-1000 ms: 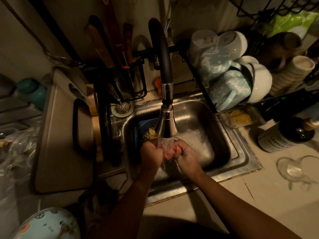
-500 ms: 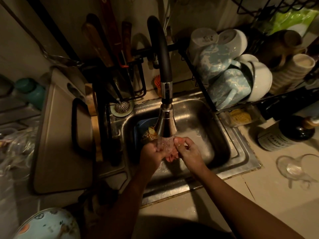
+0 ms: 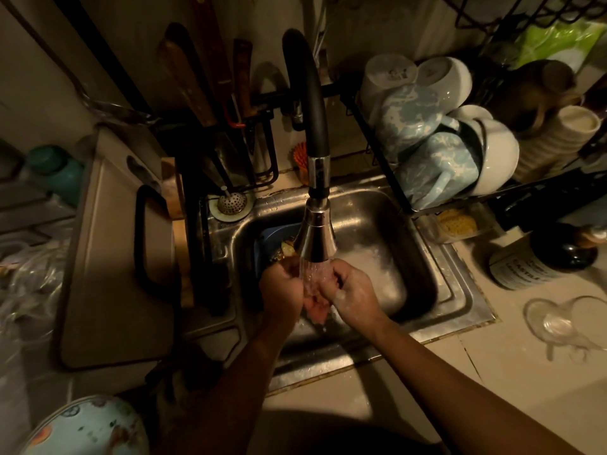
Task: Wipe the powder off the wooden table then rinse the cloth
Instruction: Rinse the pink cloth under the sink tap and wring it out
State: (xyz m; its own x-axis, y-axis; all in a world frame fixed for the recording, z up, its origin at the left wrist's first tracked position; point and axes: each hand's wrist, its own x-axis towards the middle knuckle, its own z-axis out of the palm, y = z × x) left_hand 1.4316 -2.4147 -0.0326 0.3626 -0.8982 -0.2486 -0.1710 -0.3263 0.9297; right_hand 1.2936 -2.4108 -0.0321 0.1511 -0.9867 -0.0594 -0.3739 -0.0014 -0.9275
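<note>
A small pinkish-orange cloth [image 3: 315, 305] is bunched between both my hands over the steel sink [image 3: 460, 290]. Water runs from the black tap's chrome spray head [image 3: 316, 238] straight onto the cloth. My left hand [image 3: 281, 290] grips its left side and my right hand [image 3: 353, 292] grips its right side, knuckles up. Most of the cloth is hidden inside my fists. The wooden table is not in view.
A blue tub [image 3: 272, 241] with food scraps sits in the sink's left part. A dish rack with mugs and bowls [image 3: 437, 152] hangs over the right rim. Knives [image 3: 210, 93] stand behind, a cutting board [image 3: 115, 257] lies left, a dark bottle [image 3: 542, 257] right.
Both hands have kept kneading the cloth under the running water. The right hand has turned knuckles-up and closed more tightly, hiding more of the cloth than before.
</note>
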